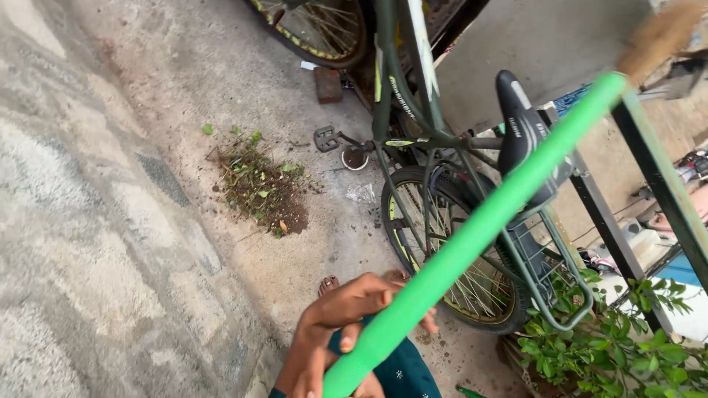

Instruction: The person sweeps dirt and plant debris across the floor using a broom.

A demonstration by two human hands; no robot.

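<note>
hands (346,324) | both clenched round green broom handle (487,228) | bicycle (442,177) beside | sweepings (262,188) beyond

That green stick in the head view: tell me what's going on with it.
A person grips the long bright green plastic handle near its lower end with one hand; which hand it is cannot be told. At the handle's far end, blurred tan bristles suggest a broom, raised off the ground. Behind it a dark green bicycle stands on the concrete floor, beside a small heap of soil and leaves.
</note>
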